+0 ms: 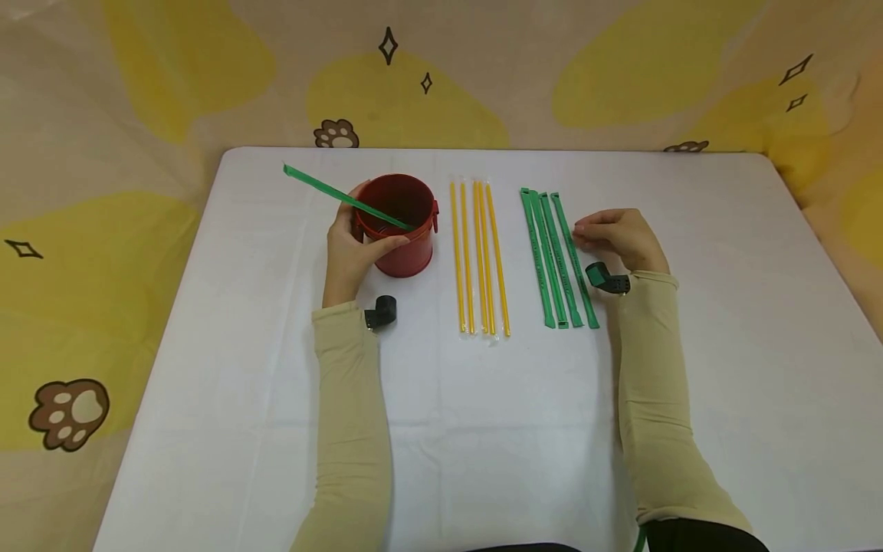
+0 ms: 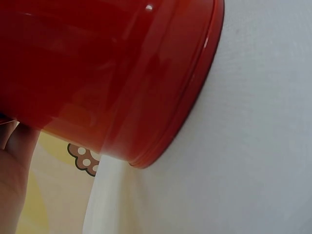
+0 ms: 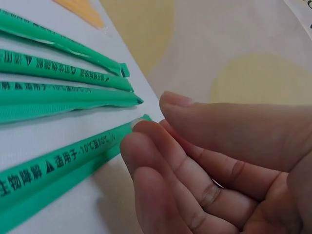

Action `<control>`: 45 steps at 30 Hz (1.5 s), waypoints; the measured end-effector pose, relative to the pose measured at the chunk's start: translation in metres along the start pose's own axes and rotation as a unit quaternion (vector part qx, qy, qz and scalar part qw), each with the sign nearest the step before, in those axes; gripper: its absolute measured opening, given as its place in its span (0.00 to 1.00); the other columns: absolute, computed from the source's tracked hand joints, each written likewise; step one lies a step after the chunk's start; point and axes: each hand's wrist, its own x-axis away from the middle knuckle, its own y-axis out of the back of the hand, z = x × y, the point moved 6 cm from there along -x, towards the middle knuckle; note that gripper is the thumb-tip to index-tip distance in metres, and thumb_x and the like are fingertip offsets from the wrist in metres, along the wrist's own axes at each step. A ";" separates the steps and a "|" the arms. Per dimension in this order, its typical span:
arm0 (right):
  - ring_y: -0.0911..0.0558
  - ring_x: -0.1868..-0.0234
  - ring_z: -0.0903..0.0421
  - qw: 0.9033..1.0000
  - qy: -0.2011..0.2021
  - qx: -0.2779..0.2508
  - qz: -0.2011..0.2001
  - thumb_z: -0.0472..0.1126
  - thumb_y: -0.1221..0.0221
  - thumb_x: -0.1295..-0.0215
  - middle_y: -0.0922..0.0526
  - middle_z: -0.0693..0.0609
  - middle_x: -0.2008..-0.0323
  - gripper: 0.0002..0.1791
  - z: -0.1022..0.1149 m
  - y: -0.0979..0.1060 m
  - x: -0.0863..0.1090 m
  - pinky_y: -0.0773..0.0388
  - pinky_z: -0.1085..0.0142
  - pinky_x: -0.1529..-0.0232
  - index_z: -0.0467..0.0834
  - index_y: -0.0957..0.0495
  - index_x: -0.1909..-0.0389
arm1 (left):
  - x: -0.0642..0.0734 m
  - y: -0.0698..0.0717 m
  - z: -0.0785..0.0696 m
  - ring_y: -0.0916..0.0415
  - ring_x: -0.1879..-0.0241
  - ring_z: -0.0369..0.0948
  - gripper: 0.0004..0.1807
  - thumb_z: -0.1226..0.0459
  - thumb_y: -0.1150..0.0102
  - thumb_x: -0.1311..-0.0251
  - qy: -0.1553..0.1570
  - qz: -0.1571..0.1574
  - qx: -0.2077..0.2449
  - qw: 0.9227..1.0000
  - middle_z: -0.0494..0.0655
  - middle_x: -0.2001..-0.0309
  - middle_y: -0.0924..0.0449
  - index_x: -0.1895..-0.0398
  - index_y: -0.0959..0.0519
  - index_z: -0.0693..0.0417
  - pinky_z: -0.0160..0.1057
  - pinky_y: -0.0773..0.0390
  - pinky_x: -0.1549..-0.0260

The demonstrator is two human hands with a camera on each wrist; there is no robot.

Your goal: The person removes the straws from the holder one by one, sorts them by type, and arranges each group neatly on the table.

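My left hand grips a red bucket by its side, the thumb lying near the rim on the side facing me. A green wrapped straw leans inside it, its upper end sticking out to the left. In the left wrist view the bucket's wall fills much of the picture. My right hand is beside the rightmost green wrapped straw, holding nothing. The right wrist view shows loosely bent fingers by that straw's end, the thumb apart from them; whether they touch it I cannot tell.
Several yellow straws in clear wrappers lie side by side right of the bucket. More green wrapped straws lie between them and my right hand. A white cloth covers the table; a patterned curtain hangs behind its far edge.
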 end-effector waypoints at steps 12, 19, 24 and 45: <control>0.16 0.66 0.57 0.994 0.039 -0.100 0.007 0.31 0.37 0.42 0.16 0.50 0.68 0.05 0.022 -0.007 0.010 0.19 0.70 0.62 0.34 0.18 0.64 | -0.001 0.001 0.001 0.37 0.38 0.40 0.41 0.75 0.31 0.53 0.008 -0.001 0.002 1.000 0.49 0.38 0.32 0.33 0.37 0.54 0.36 0.33 0.40; 0.16 0.65 0.55 0.987 0.070 -0.140 0.016 0.29 0.38 0.42 0.16 0.47 0.67 0.05 0.035 -0.020 0.017 0.19 0.69 0.62 0.33 0.18 0.65 | 0.001 0.003 0.001 0.37 0.38 0.39 0.41 0.74 0.31 0.53 0.007 -0.004 -0.005 1.000 0.49 0.38 0.32 0.33 0.37 0.55 0.37 0.33 0.40; 0.16 0.65 0.56 0.986 0.090 -0.136 0.019 0.29 0.37 0.43 0.16 0.48 0.67 0.03 0.045 -0.031 0.020 0.19 0.69 0.62 0.35 0.17 0.67 | 0.002 0.003 0.001 0.37 0.38 0.40 0.41 0.73 0.30 0.53 0.010 -0.003 -0.004 1.000 0.49 0.38 0.32 0.33 0.37 0.54 0.37 0.33 0.40; 0.16 0.67 0.54 0.981 0.138 -0.118 0.069 0.29 0.37 0.43 0.16 0.48 0.68 0.11 0.082 -0.102 0.032 0.20 0.67 0.60 0.27 0.22 0.61 | 0.000 0.002 0.001 0.36 0.39 0.39 0.43 0.69 0.27 0.56 0.000 0.003 0.006 1.000 0.48 0.38 0.31 0.33 0.36 0.54 0.36 0.33 0.40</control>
